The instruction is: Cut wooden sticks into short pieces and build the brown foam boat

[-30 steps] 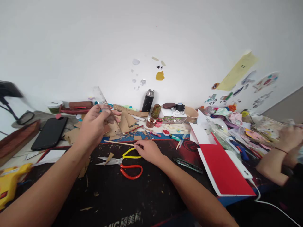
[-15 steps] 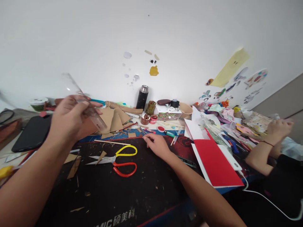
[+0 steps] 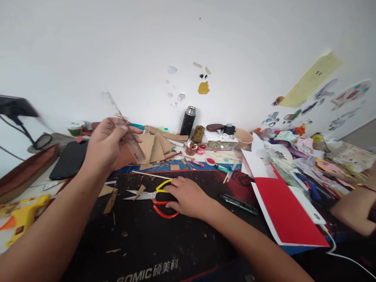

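Note:
My left hand [image 3: 107, 143] is closed round a clear plastic ruler [image 3: 135, 150], held tilted above the left side of the desk. Over on the black mat, my right hand [image 3: 188, 196] has its fingers curled over the handles of a pair of scissors [image 3: 148, 195], one yellow and one red. The scissors lie flat with their blades apart and pointing left, and a small scrap of cardboard [image 3: 140, 191] rests across the blades. A thin wooden stick [image 3: 149, 175] lies just beyond them. Folded brown cardboard [image 3: 160, 147] is behind the ruler.
A utility knife [image 3: 238, 204] lies right of my right hand, beside a red sheet [image 3: 290, 211]. At the left are a yellow glue gun [image 3: 26, 217] and a black phone [image 3: 69, 160]. A black thermos [image 3: 188, 122] stands by the wall. Another person's arm [image 3: 355, 209] rests at far right.
My right hand has moved down and left onto the scissors' handles. The ruler stays in my left hand. The view has turned left, showing more of the glue gun.

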`<state>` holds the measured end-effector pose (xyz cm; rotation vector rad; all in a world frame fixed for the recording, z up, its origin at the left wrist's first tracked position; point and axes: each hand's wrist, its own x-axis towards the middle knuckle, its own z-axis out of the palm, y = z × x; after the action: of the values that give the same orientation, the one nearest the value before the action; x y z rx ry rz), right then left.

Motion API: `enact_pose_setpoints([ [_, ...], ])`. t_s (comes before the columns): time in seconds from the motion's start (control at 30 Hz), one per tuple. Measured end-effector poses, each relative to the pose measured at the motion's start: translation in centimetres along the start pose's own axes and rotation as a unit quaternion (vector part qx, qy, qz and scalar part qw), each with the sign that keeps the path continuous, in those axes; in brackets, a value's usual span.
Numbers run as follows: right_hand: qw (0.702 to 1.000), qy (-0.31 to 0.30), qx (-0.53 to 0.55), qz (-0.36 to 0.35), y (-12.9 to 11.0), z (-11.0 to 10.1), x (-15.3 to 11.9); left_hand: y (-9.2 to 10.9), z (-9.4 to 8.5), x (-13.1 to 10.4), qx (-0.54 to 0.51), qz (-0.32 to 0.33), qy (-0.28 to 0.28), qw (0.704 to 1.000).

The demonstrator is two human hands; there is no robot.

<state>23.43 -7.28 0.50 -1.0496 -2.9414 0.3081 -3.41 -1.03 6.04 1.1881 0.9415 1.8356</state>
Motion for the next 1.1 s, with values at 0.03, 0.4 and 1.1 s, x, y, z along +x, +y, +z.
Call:
enact_pose_setpoints([
  [0.03,1.000,-0.004,-0.009,-0.004,-0.1,0.0,-0.1,-0.1,0.1,-0.1,-0.003,-0.003,-0.008,1.000],
  [0.4,0.997,-0.066,-0.041,-0.004,-2.0,-0.8,0.0,0.1,1.2,-1.1,0.010,-0.047,-0.057,0.997],
  [1.1,0.571,-0.096,0.792,0.192,-1.9,4.2,-5.2,0.4,1.5,-1.4,0.014,-0.055,-0.090,0.994],
])
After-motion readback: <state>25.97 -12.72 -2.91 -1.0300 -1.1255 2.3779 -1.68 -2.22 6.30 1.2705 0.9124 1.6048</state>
